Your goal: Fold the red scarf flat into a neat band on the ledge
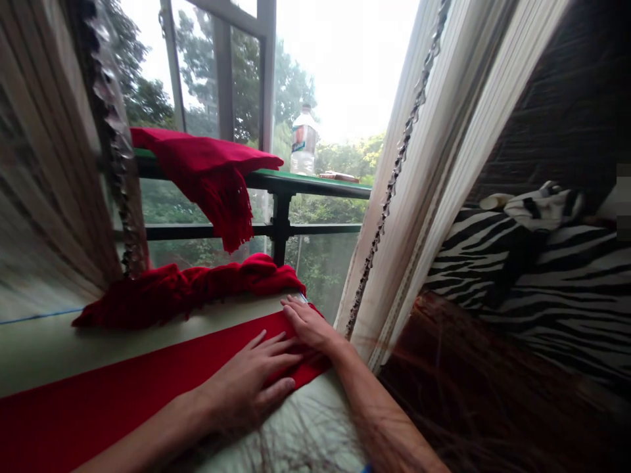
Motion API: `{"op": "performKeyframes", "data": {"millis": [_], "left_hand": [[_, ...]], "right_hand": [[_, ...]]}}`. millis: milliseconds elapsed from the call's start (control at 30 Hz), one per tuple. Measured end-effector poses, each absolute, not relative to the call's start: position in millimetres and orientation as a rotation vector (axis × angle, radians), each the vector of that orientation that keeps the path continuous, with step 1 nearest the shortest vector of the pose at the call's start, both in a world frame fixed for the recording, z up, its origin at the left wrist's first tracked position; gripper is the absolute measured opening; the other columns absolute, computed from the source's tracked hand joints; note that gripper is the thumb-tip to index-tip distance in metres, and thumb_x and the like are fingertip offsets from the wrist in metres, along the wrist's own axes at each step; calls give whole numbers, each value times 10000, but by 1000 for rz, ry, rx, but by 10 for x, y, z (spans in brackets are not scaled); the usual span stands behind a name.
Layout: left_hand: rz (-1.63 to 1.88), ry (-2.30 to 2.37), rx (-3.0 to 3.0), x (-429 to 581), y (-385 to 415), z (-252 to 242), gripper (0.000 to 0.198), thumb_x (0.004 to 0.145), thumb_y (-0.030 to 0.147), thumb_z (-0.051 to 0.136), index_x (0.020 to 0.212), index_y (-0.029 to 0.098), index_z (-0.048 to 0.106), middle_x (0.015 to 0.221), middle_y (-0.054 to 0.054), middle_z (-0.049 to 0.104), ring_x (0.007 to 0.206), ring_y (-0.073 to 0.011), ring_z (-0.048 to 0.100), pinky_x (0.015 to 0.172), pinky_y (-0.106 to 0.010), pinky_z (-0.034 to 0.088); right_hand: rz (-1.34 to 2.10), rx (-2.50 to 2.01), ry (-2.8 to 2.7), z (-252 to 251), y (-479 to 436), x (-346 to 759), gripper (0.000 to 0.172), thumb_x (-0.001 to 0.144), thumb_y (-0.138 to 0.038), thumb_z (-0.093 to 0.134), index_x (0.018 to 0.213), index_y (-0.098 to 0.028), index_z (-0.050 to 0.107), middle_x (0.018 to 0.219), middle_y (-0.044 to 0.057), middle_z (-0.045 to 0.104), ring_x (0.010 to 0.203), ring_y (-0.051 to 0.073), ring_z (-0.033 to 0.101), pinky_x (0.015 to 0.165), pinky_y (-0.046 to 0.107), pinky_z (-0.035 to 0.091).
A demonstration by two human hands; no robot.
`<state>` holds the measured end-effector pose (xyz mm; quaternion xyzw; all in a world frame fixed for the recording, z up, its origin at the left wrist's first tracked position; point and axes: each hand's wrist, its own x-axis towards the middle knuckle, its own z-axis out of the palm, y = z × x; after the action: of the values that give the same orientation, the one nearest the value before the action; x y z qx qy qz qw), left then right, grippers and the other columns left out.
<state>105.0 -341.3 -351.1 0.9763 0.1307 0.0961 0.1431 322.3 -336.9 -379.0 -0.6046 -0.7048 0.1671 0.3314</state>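
A long red cloth, perhaps a scarf [148, 387], lies flat across the pale green table [44, 348], running from the lower left to the table's right edge. My left hand [256, 371] rests on it near that end, palm down with the fingers spread. Just beyond, my right hand [308, 322] presses flat on the cloth's far corner, fingers stretched out toward the table edge. Behind them a bunched red cloth [197, 292] lies along the back of the table. Another red fringed scarf [202, 164] hangs over the window ledge.
On the green ledge [276, 179] stand a clear plastic bottle [304, 141] and a small flat item [339, 177]. Curtains hang at the left [44, 144] and right [419, 197]. Zebra-striped fabric [566, 282] covers something at the right, with a dark reddish-brown surface [444, 348] below.
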Motion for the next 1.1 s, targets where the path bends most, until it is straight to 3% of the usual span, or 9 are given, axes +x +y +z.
{"op": "performKeyframes", "data": {"millis": [133,267,400,467,533,600,667,867,1100], "left_hand": [[285,308,2837,1055,-3375,-3585,434,1008,433,551,1437,377,575,1591,-44,474,1513,-342,359,1228,-656,268],[497,187,2882,1045,-3356,-3689,345,967,355,628,1307,403,667,1503,-6,583,1402,-302,503,1175,-518,351],[760,62,2922,1071,-3378,-3745,218,910,212,664,1074,337,734,1088,-7,730,987,-199,628,889,-353,423],[832,63,2931,1074,-3382,-3767,122,891,194,656,945,290,708,877,4,673,773,-164,565,729,-319,376],[836,95,2899,1067,-3383,-3785,66,884,188,627,864,250,642,806,6,621,683,-153,515,638,-316,328],[793,113,2843,1059,-3384,-3797,65,878,184,599,845,236,578,798,8,610,652,-147,511,585,-318,297],[720,133,2815,1056,-3386,-3803,81,872,176,580,838,239,543,792,15,606,644,-141,523,561,-317,279],[690,173,2813,1081,-3387,-3808,89,856,179,562,800,245,541,756,19,599,630,-139,523,558,-308,258],[650,267,2658,1071,-3349,-3770,192,1013,240,460,879,231,598,776,4,619,662,-132,549,584,-291,307]], "right_hand": [[431,-1571,-1827,-3769,-3388,3258,595,1062,-571,277,1469,-216,527,1635,65,435,1537,224,348,1255,474,266],[368,-1542,-1804,-3708,-3405,3305,542,1071,-510,312,1436,-190,554,1595,89,501,1495,211,419,1229,433,316],[253,-1490,-1755,-3536,-3494,3364,437,1063,-403,401,1339,-142,615,1464,134,601,1388,185,526,1178,344,373],[203,-1477,-1740,-3448,-3628,3414,375,1051,-367,439,1247,-136,659,1287,128,666,1239,179,611,1100,318,438],[185,-1470,-1759,-3400,-3840,3488,282,1022,-351,510,1133,-173,700,1078,73,682,1031,167,661,966,295,506],[206,-1474,-1837,-3402,-4102,3585,174,984,-319,584,1055,-227,713,969,26,663,896,157,658,848,282,532],[242,-1510,-1965,-3446,-4355,3692,135,976,-271,593,1048,-264,706,993,21,669,903,161,661,826,290,539],[120,-1639,-2174,-3618,-4640,3886,188,1002,-264,568,1124,-314,702,1088,40,721,956,194,685,840,345,576],[-92,-1600,-2272,-3723,-4632,3907,243,1008,-154,478,1154,-273,632,1098,66,744,927,217,704,789,378,618]]}}
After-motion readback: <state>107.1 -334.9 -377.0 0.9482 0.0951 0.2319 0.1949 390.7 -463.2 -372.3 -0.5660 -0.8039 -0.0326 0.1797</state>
